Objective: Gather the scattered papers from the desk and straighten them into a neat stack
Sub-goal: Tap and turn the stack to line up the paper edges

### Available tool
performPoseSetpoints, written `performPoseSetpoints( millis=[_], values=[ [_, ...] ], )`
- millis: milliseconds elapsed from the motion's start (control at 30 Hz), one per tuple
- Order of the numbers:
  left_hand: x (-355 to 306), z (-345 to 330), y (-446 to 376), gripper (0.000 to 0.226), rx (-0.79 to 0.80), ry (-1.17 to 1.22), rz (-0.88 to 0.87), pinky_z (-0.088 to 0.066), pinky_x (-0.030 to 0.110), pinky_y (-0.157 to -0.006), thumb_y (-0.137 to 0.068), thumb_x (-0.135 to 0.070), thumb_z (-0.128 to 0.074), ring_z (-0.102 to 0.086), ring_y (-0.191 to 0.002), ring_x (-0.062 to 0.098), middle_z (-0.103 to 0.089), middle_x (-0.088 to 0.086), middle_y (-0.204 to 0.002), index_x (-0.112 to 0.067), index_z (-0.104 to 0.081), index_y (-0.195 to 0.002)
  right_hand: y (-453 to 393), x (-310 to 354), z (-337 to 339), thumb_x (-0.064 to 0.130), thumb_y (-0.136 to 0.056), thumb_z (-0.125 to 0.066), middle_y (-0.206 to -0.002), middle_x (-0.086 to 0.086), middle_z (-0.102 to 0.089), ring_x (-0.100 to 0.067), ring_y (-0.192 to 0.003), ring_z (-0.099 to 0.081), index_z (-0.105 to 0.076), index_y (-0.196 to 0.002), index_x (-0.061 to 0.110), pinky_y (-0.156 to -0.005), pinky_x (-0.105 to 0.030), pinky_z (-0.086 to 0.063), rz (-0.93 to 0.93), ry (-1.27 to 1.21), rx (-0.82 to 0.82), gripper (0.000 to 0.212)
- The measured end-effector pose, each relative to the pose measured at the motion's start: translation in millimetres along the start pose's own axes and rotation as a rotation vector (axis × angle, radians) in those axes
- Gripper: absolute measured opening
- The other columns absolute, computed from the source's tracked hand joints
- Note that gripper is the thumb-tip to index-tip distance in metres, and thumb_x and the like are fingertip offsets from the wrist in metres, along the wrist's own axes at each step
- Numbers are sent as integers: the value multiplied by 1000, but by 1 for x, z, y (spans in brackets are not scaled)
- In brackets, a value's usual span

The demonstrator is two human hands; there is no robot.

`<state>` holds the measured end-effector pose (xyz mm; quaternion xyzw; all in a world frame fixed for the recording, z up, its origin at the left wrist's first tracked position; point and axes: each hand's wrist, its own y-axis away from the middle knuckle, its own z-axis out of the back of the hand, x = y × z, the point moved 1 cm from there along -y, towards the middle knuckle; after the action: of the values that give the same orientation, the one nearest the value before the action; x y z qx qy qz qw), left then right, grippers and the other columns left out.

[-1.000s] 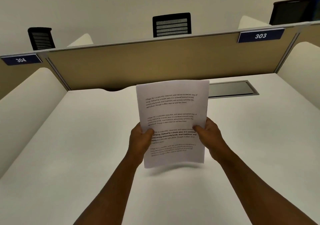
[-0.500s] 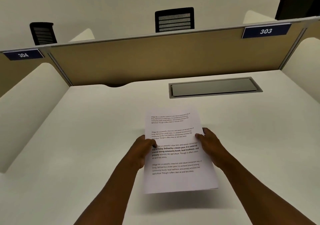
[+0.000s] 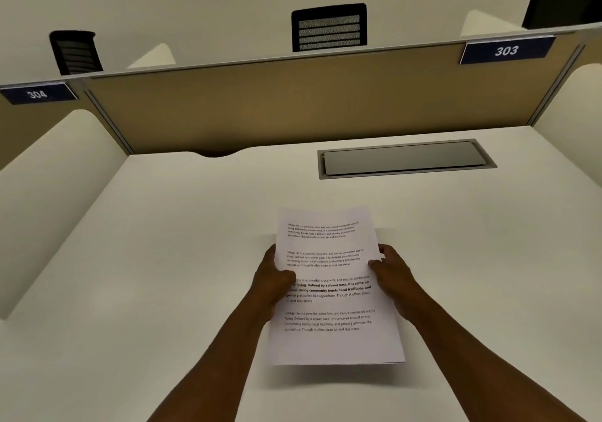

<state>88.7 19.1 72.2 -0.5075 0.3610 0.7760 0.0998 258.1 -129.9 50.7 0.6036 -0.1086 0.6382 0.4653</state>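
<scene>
A blue tag reading 304 (image 3: 37, 93) marks the partition's far-left end, with a black chair back (image 3: 76, 52) rising behind it. A white side panel (image 3: 55, 193) closes off the desk (image 3: 163, 259) on the left. Along the desk's far edge runs the tan partition (image 3: 293, 102), with a small dark notch (image 3: 215, 153) cut where desk meets screen.

At the centre, a person holds the papers (image 3: 329, 340) above the white desk in both hands, printed side up, the sheets squared into one stack that casts a soft shadow below its near edge. The left hand (image 3: 272, 281) grips the stack's left edge, thumb curled over the printed face and covering the start of a bold line; its fingers are hidden beneath the sheets. The right hand (image 3: 389, 273) grips the right edge opposite, thumb pressed on top, fingers curled around the edge and under. Four blocks of text show on the top sheet.

Behind the partition, a second chair back (image 3: 329, 27) with a mesh panel stands near the middle. To the right, a grey cable hatch (image 3: 404, 158) lies flush in the desk, lid closed. Farther right, a blue tag reading 303 (image 3: 506, 50) hangs on the partition, with a third dark chair back (image 3: 566, 1) above it in the top corner.
</scene>
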Motion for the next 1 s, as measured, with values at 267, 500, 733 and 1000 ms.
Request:
performPoseSetpoints(
  millis=[267,500,733,1000],
  values=[
    [-82,27,13,62,-27,-531,-419,-50,20,-64,-86,-13,-59,-61,-89,15,-55,-13,-111,-34,-36,-139,-11,47,30,7,-83,-67,-136,-8,-53,-24,-116,-54,-37,-135,22,-99,-41,-46,187,-141,-248,62],
    [-138,27,40,60,31,-1030,-683,-58,32,-69,-90,-13,-51,-66,-91,19,-66,-5,-120,-41,-34,-139,13,116,41,18,-85,-68,-114,0,-59,-23,-101,-61,-44,-130,19,-75,-26,-52,602,282,-99,51],
    [-125,40,43,65,-156,-912,-689,-61,37,-74,-86,-37,-64,-68,-79,14,-69,-10,-104,-42,-30,-141,8,98,52,18,-94,-58,-103,-2,-71,-31,-92,-69,-62,-104,28,-83,-54,-56,492,-48,118,15],
    [-65,73,11,101,-326,63,-399,-52,33,-87,-68,-36,-86,-60,-108,17,-56,-6,-123,-27,-26,-148,5,78,56,10,-94,-57,-100,3,-72,-18,-85,-70,-62,-105,24,-74,-36,-57,475,-223,69,19]
  ],
)
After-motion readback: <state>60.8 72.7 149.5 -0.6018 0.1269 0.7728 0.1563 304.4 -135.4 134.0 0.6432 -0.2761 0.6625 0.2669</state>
